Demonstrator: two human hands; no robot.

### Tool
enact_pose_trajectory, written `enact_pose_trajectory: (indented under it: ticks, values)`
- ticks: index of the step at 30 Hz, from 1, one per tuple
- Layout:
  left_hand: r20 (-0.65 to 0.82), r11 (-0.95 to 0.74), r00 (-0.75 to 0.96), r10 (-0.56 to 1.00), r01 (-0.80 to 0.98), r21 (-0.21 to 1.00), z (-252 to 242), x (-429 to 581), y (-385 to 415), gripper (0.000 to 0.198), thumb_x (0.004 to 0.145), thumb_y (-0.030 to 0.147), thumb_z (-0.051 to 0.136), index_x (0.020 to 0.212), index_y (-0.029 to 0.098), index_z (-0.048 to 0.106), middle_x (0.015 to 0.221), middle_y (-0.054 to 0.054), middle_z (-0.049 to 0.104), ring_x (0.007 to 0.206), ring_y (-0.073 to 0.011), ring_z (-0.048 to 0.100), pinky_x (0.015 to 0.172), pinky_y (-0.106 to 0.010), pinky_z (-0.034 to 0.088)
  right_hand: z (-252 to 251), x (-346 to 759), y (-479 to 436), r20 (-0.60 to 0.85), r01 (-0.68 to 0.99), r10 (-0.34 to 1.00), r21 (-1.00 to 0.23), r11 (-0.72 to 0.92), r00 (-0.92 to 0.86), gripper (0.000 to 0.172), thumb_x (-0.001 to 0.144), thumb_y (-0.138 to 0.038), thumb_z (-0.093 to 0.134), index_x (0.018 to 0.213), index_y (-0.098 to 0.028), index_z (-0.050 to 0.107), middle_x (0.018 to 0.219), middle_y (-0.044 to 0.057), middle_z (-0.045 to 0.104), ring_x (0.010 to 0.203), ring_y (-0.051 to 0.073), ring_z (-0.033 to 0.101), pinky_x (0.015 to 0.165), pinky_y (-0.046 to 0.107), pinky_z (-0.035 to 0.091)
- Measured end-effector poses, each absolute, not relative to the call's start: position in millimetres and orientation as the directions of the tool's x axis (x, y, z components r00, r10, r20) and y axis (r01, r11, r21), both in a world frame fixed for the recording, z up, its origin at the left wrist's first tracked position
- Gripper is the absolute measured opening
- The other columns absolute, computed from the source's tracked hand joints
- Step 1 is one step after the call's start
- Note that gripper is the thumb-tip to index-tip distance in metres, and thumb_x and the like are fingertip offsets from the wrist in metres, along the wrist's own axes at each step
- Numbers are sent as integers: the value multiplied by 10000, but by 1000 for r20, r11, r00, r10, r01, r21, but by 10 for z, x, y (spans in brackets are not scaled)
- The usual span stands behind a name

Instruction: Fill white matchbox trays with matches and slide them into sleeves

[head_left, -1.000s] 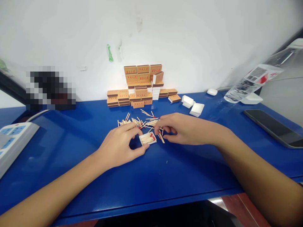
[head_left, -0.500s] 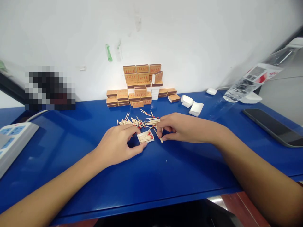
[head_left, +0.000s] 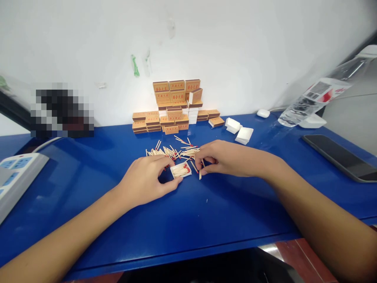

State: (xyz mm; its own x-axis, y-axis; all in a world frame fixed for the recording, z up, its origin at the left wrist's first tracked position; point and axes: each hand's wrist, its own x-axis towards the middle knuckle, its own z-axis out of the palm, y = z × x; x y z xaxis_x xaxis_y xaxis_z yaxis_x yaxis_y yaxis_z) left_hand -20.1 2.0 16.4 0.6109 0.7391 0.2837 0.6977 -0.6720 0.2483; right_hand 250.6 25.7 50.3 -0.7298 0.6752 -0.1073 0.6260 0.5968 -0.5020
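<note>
A small white matchbox tray [head_left: 181, 170] with red-tipped matches in it lies on the blue table [head_left: 182, 220]. My left hand [head_left: 145, 181] grips the tray's left end between thumb and fingers. My right hand [head_left: 219, 157] rests just right of the tray, fingers pinched on a few matches [head_left: 200, 173]. Loose matches [head_left: 172, 151] lie scattered right behind both hands.
Stacked orange matchboxes [head_left: 176, 106] stand against the white wall. Empty white trays [head_left: 240, 131] lie to their right. A phone [head_left: 341, 157], a plastic bottle [head_left: 318, 98] and a white earbud case [head_left: 263, 113] are at the right; a power strip [head_left: 14, 177] is at the left.
The tray and both hands have shifted slightly left and back. My right hand's fingers have closed in on matches next to the tray.
</note>
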Motion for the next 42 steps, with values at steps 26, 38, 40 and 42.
enact_pose_trajectory:
  ticks: [26, 38, 40, 42]
  values:
    - [265, -734, 685, 679, 629, 255, 141, -187, -42, 266, 904, 437, 730, 1001, 189, 746, 666, 36, 560, 567, -138, 537, 579, -276, 403, 473, 2187, -72, 21, 685, 740, -363, 632, -672, 140, 1040, -276, 571, 976, -187, 657, 1011, 53, 720, 822, 177, 617, 723, 315, 390]
    - [265, -740, 692, 672, 616, 269, 137, -187, -58, 291, 883, 450, 762, 1033, 201, 747, 693, 32, 607, 591, -134, 563, 597, -262, 409, 394, 2205, 76, -81, 855, 912, -392, 341, -401, 85, 859, -220, 682, 779, -195, 699, 781, 23, 700, 666, 145, 550, 625, 309, 350]
    - [263, -739, 691, 673, 617, 270, 139, -188, -55, 287, 877, 444, 765, 1027, 201, 746, 680, 37, 592, 578, -129, 547, 589, -259, 398, 391, 2212, 73, -101, 851, 904, -394, 346, -414, 93, 848, -188, 677, 755, -199, 683, 758, 9, 692, 657, 141, 544, 619, 304, 346]
    - [260, -734, 687, 679, 623, 269, 139, -192, -52, 291, 877, 444, 764, 1032, 199, 744, 671, 41, 575, 564, -126, 528, 581, -260, 387, 409, 2244, 79, -76, 844, 905, -401, 357, -419, 94, 845, -188, 683, 753, -204, 676, 738, -5, 678, 643, 134, 530, 610, 300, 338]
